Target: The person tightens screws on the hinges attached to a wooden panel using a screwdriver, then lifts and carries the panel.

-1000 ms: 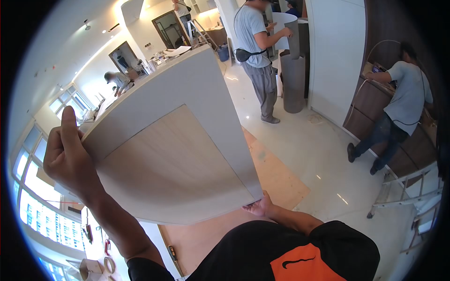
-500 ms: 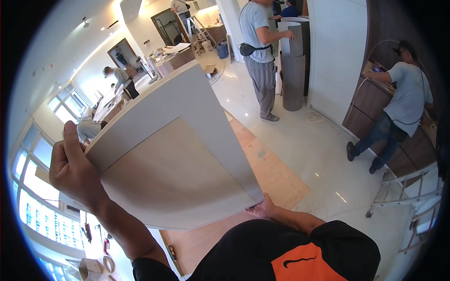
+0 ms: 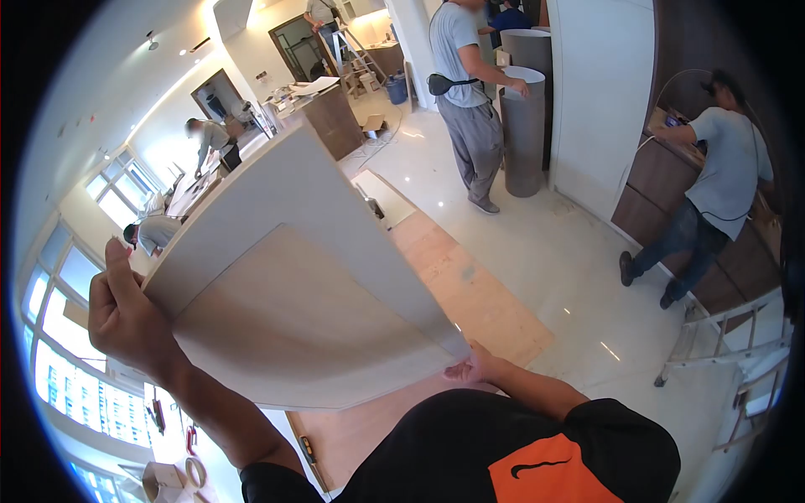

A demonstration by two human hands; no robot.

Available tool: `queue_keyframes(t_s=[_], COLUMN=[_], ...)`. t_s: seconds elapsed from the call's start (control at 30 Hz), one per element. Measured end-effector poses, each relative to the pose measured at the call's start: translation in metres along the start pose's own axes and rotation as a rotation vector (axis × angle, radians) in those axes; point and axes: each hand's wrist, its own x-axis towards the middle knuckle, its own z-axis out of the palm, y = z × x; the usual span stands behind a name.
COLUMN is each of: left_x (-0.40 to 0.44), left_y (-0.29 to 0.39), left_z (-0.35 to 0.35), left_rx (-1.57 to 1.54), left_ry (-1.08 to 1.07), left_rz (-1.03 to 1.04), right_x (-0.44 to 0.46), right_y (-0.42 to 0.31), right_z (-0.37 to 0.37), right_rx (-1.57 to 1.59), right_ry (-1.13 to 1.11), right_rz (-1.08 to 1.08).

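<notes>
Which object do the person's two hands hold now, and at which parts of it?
A pale framed panel: the left hand holds its left corner, the right hand its lower right corner.

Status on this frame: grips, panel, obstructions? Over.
Left grip on left edge of pale panel; right grip at its lower right corner. Panel tilted, held over orange-brown board. Nothing visibly blocking it.

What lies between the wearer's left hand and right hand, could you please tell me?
In the head view, the pale panel fills the stretch between the left hand and right hand, both holding its edges.
</notes>
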Motion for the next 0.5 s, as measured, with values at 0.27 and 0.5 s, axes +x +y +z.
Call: queue_keyframes(t_s=[0.27,0.5], left_x=[-0.004,-0.024], left_y=[-0.002,0.009], left_z=[0.002,0.01], left_rx=[-0.018,0.009], left_ry=[-0.018,-0.086], left_rz=[0.046,0.258], right_x=[-0.035,-0.061], right_y=[-0.011,-0.002], right_z=[0.009,0.028], right_rx=[-0.059,-0.196], right_ry=[0.114,0.338], right_rz=[0.076,-0.036])
